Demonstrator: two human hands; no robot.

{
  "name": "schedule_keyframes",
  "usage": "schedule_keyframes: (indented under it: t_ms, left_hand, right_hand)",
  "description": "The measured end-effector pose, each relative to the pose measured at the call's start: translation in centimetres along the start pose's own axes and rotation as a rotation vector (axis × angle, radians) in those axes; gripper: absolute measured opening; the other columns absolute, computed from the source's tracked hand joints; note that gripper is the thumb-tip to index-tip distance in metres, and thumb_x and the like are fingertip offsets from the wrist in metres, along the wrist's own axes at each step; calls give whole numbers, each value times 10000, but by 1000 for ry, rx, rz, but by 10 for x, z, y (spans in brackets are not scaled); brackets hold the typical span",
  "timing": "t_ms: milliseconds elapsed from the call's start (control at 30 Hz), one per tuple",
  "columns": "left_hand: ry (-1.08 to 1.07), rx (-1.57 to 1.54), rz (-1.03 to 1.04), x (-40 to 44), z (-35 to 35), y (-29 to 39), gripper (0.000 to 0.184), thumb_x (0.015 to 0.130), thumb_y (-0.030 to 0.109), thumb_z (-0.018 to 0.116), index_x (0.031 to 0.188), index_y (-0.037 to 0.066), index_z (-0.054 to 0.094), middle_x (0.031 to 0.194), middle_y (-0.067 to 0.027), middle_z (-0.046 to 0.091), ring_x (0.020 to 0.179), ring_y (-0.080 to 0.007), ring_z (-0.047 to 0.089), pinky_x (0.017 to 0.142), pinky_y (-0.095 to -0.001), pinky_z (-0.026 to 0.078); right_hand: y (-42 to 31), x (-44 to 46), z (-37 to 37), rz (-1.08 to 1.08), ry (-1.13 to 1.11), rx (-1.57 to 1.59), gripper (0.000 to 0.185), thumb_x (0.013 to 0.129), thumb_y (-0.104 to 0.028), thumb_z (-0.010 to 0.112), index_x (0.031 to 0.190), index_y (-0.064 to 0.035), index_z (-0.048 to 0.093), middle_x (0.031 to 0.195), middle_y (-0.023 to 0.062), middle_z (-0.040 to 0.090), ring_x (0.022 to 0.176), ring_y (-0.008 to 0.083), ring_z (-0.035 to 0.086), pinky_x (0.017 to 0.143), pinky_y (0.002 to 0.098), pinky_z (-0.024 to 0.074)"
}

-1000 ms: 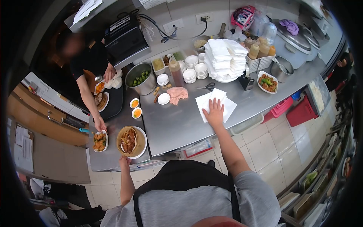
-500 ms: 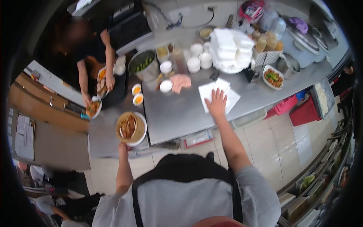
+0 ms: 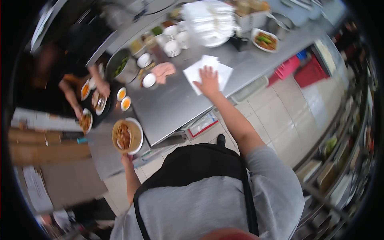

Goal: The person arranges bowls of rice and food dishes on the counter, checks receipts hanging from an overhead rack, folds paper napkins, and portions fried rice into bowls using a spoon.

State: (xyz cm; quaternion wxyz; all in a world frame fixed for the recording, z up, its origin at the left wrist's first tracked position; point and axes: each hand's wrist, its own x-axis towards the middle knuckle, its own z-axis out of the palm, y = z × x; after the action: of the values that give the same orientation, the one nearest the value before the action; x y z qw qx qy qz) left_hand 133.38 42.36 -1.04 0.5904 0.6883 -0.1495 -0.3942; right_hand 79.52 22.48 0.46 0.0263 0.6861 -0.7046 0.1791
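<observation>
My right hand [image 3: 208,82] lies flat with fingers spread on white paper sheets [image 3: 225,74] on the steel counter [image 3: 160,116]. My left hand [image 3: 127,159] is at the near edge of a round bamboo steamer [image 3: 137,135] holding browned food [image 3: 123,136]; its fingers are mostly hidden below the rim. The steamer rests on a white plate [image 3: 137,149]. Beyond it sit two small dishes with orange-yellow contents [image 3: 121,94]. A pink cloth [image 3: 163,72] lies beside a small white dish [image 3: 149,80].
Across the counter a co-worker's hand [image 3: 79,113] holds a dish of food [image 3: 85,121]. A metal pot of green items [image 3: 127,70], stacked white cups [image 3: 172,48], a tall white stack [image 3: 210,24] and a food bowl [image 3: 265,40] stand along the back.
The view has turned and shifted. The co-worker's dish has moved from the counter beside the steamer back toward the black tray. My hands remain at the paper and steamer.
</observation>
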Motion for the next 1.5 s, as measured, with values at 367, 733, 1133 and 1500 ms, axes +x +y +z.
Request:
schedule_keyframes:
  t_ms: [367,733,1133,1500]
  left_hand:
    - [-196,49,-63,16,-26,9,193,831,282,579,905,104,559,819,-42,580,782,-175,551,704,-302,457]
    - [-37,268,-298,-29,-2,71,191,837,282,566,910,106,556,833,-55,585,803,-198,559,715,-316,464]
    - [63,315,-363,-56,4,100,190,843,283,552,916,108,553,849,-69,591,825,-222,567,726,-332,472]
    - [-22,127,-493,-68,-17,101,189,849,284,540,921,109,550,863,-82,597,845,-245,574,737,-346,478]
  right_hand:
    - [194,-72,-48,650,827,558,357,759,-224,609,1070,-53,573,1113,161,540,1054,333,478,911,404,363]
    - [368,-59,81,1317,705,1642,322,801,-290,577,1064,-105,572,949,70,574,893,220,519,783,392,411]
    - [412,22,51,1447,813,1926,459,876,-324,459,1129,58,491,1068,180,551,916,270,526,776,410,409]
    - [489,53,94,1031,954,2004,409,825,-291,537,1167,-74,477,1053,155,566,1000,294,545,743,512,454]
